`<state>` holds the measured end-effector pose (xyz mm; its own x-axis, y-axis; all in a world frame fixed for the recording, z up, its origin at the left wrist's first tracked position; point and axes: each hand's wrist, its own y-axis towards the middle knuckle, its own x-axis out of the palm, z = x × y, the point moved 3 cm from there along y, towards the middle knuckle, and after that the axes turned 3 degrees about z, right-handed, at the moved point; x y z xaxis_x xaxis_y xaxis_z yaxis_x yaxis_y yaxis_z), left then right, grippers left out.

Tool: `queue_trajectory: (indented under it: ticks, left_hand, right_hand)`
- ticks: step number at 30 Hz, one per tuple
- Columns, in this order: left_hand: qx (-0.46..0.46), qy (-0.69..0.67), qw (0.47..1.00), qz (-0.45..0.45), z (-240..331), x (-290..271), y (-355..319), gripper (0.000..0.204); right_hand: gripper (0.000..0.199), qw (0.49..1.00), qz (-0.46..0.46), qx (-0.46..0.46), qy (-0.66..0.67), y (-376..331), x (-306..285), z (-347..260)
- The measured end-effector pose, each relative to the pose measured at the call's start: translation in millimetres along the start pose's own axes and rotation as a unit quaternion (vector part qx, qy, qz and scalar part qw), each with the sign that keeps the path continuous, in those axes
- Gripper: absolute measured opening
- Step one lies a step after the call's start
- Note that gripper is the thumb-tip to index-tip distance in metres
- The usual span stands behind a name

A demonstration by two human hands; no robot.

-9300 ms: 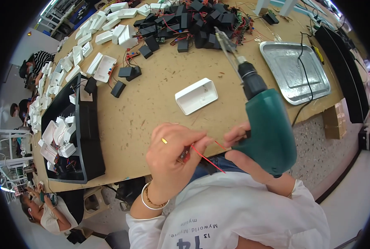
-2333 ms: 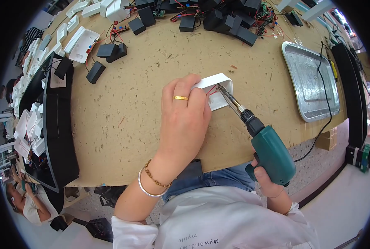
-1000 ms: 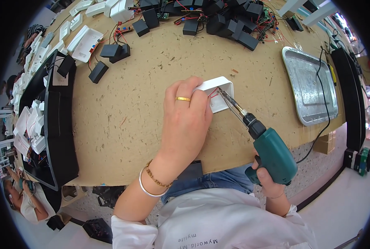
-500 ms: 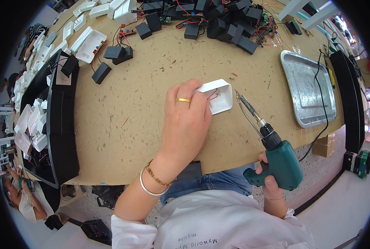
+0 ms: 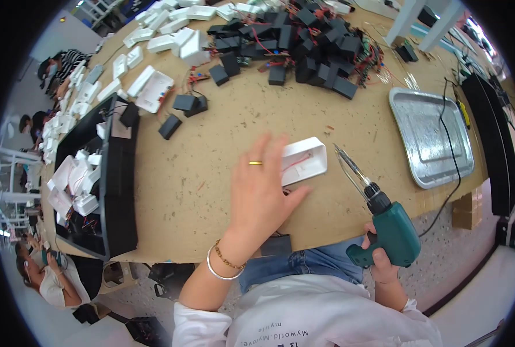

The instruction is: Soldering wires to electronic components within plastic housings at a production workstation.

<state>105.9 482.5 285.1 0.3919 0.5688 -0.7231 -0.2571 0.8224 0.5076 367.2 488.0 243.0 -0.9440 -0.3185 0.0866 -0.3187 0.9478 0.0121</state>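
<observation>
Left hand has released the white box at its two o'clock; right hand remains closed around the soldering gun.

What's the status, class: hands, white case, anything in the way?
Left hand open, hiding left end of white case. Right hand gripping green soldering tool, tip off case. Red wire inside.
</observation>
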Motion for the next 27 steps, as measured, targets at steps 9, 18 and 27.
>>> queue_trajectory:
  ticks: [9,18,27]
  left_hand:
    - [-0.195,0.040,0.974,0.111,-41,-158,26,0.055]
    - [-0.250,0.556,0.778,0.149,-131,-267,27,0.067]
    - [-0.088,0.444,0.887,-0.091,-211,-106,153,0.038]
  right_hand:
    - [0.054,0.998,0.028,-0.021,0.052,11,-5,-8]
    - [0.051,0.985,-0.003,-0.022,0.170,53,-11,-11]
    - [0.055,0.983,-0.043,-0.009,0.177,63,-12,-10]
